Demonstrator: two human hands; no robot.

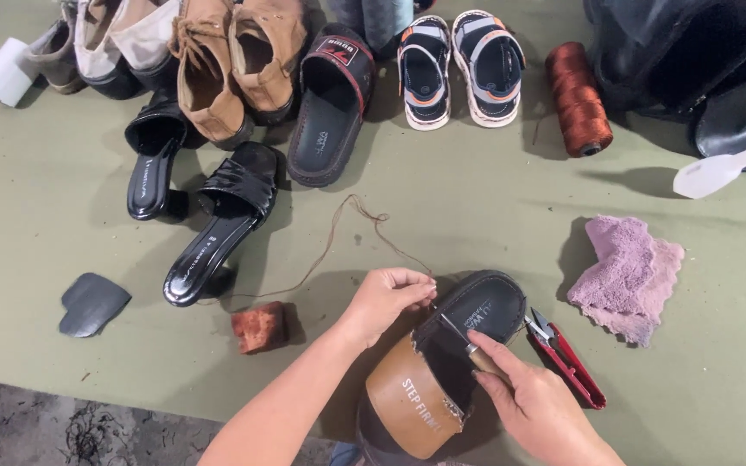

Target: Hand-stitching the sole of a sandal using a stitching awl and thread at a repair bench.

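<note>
A black slide sandal (477,302) with a brown strap (412,406) lies in front of me on the green table (477,207). My left hand (386,298) pinches a thin brown thread (338,233) at the sandal's edge. My right hand (537,401) holds a wooden-handled awl (468,343) whose metal tip lies across the sandal's footbed. The thread trails in a loop over the table to the left.
Red thread snips (567,358) lie right of the sandal, a pink cloth (628,276) beyond. A brown block (259,326), a dark sole piece (90,304), black heeled sandals (218,229), several shoes at the back, a spool of rust thread (578,97) and a white glue bottle (718,171) surround.
</note>
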